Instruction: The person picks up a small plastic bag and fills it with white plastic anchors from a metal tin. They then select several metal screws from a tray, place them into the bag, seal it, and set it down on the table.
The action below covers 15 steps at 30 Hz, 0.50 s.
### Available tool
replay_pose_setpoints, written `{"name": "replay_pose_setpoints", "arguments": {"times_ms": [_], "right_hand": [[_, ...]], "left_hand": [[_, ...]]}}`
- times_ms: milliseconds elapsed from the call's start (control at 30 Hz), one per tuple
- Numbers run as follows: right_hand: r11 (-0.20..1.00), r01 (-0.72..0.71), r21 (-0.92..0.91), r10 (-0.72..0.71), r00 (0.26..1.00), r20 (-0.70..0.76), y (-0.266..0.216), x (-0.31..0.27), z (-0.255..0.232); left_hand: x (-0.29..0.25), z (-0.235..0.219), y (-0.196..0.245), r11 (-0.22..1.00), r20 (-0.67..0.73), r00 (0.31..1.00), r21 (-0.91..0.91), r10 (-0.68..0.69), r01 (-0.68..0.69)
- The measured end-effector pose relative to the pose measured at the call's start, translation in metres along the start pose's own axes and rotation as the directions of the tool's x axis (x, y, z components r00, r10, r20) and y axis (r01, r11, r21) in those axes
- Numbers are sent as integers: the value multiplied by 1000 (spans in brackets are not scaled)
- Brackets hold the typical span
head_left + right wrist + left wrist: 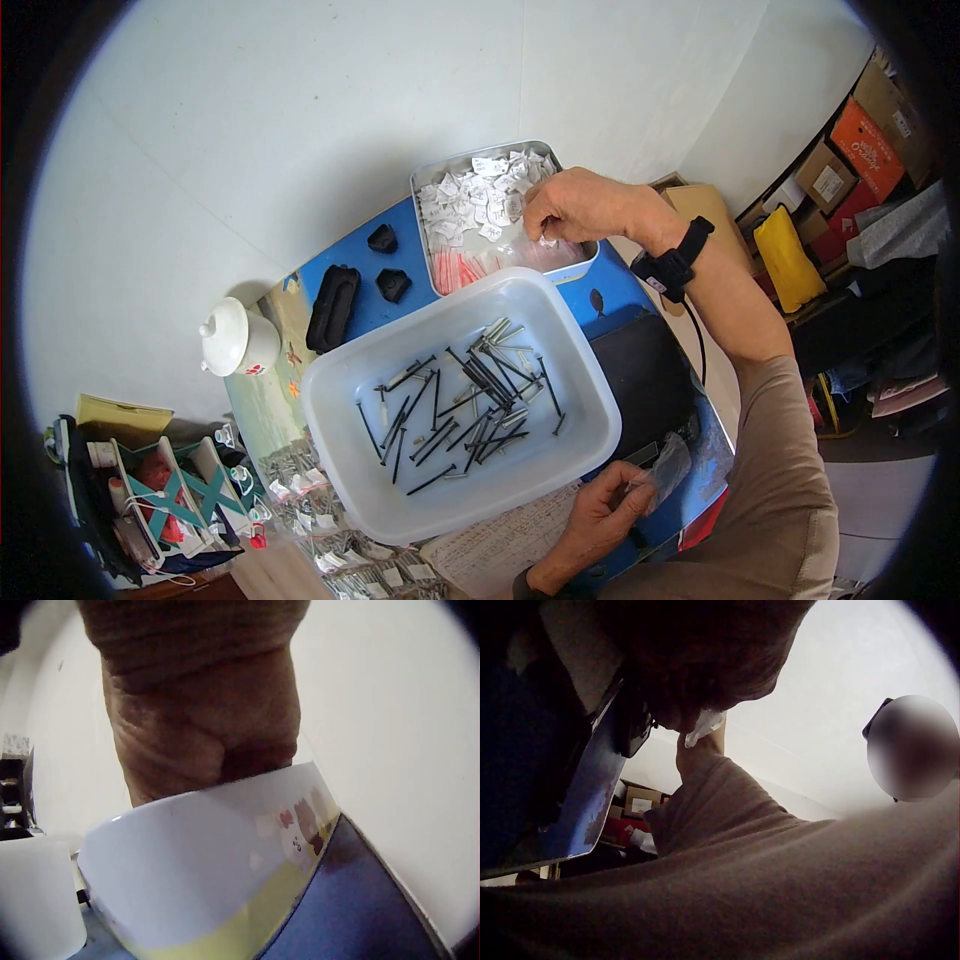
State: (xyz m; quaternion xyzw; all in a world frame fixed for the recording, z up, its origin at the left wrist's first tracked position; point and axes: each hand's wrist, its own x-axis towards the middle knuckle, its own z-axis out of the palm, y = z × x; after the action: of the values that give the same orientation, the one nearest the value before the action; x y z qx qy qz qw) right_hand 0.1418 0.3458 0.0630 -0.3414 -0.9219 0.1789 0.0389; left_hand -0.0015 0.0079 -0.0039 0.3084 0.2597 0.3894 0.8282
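My right hand [575, 205] reaches over the rim of a metal tin [428, 262], its curled fingertips pinching a small white paper slip [547, 241]. In the right wrist view the tin's wall [187, 862] hides the fingertips. White printed slips [470, 205] fill the tin's back half. Clear zip bags with red strips [460, 270] lie along its front. Low at the right, my left hand [600, 510] pinches a clear plastic bag [668, 472] between thumb and fingers. That bag [705, 727] also shows below the dark hand in the left wrist view.
A white plastic tub [335, 480] holding black screws and metal sleeves [480, 380] stands between the hands. Black trays [333, 308], a lidded white cup [240, 338], bagged screws [310, 510], a handwritten sheet [490, 550] and a black case [640, 385] surround it.
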Motion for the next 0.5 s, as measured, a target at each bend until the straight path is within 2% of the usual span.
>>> {"name": "replay_pose_setpoints", "arguments": {"times_ms": [133, 200, 233, 333, 400, 433, 467, 500], "right_hand": [[1000, 17, -6, -17, 999, -35, -3, -3, -2], [988, 48, 149, -32, 994, -107, -3, -3, -3], [988, 47, 150, -32, 994, -105, -4, -2, -3], [991, 66, 120, -41, 980, -196, -6, 2, -11], [1000, -8, -10, 5, 964, -265, -8, 12, -17], [1000, -15, -8, 12, 963, -268, -8, 19, -19], [997, -2, 72, 34, 897, -440, -10, 28, -21], [989, 28, 145, 65, 801, -595, -10, 32, -23]], "left_hand": [[1, -3, 1, 1000, 22, 1000, -16, -6, 6], [0, -2, 1, 1000, 15, 1000, -17, -13, 13], [0, -2, 0, 1000, 10, 1000, -17, -22, 22], [1, -2, 0, 1000, 15, 1000, -10, -7, 7], [0, -2, 2, 999, 10, 1000, 37, -22, 22], [0, -2, 2, 996, 0, 999, 82, -38, 38], [0, -2, 2, 996, 3, 999, 84, -43, 42], [0, -2, 2, 997, 5, 999, 68, -33, 32]]}}
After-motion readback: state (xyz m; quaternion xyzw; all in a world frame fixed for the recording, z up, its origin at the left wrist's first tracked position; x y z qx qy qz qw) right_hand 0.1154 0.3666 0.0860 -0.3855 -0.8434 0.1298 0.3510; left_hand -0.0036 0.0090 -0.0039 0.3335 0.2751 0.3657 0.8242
